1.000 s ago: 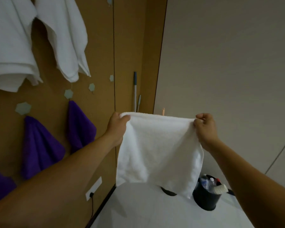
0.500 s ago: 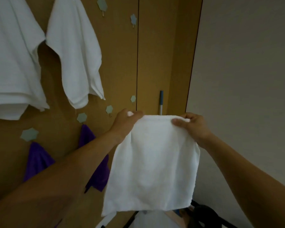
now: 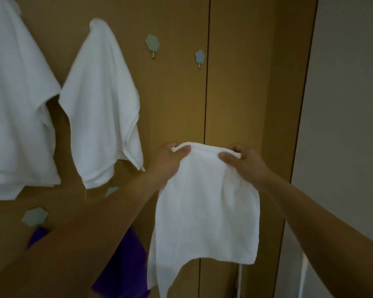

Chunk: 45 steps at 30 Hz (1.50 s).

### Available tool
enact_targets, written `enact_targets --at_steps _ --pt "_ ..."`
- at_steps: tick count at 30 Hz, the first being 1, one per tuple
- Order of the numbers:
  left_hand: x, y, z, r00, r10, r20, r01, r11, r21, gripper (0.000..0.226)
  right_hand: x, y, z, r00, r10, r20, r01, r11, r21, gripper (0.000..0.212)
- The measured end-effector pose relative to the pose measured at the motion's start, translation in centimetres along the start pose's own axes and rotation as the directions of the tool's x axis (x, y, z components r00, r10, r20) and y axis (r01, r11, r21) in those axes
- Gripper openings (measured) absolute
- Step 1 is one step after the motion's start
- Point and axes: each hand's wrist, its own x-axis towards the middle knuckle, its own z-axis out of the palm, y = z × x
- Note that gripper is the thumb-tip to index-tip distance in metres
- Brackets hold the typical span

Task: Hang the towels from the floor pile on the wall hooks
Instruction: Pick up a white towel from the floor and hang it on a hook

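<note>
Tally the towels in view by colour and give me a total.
White towels: 3 (far-left towel, middle towel, held towel pinched by left hand and right hand)
Purple towels: 2 (lower-left purple towel, purple towel under the forearm; both partly hidden)
Total: 5

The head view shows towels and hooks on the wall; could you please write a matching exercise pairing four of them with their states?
Things: 1 held white towel; 2 hung white towel; 3 purple towel; 4 upper hexagon hook.
States: A bare; B hanging, untouched; C low, partly behind the left forearm; D gripped by left hand and right hand.
Pairs: 1-D, 2-B, 3-C, 4-A.
</note>
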Motion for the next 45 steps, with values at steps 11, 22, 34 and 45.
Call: enact_targets --at_steps 11,22,34,45 --pt "10.1 6.1 -2.1 0.913 0.325 -0.246 -0.242 0.919 0.312 0.024 14.0 -3.9 4.9 0.940 -0.140 -0.312 0.171 0.983 0.074 0.023" --pt "20.0 15.7 -4.8 0.754 0.532 -0.384 -0.319 0.809 0.494 0.015 27.9 -10.6 6.1 0.889 -0.251 -0.383 0.355 0.906 0.231 0.029" --pt "23.9 17.3 -10.3 0.539 0.739 -0.404 0.202 0.353 0.914 0.030 35.5 -16.6 8.5 0.874 -0.402 -0.273 0.445 0.888 0.119 0.024" --pt "22.7 17.4 -8.3 0.831 0.284 -0.478 0.272 0.542 0.795 0.027 34.5 -14.9 7.7 0.964 -0.262 -0.051 0.266 0.957 0.111 0.033"
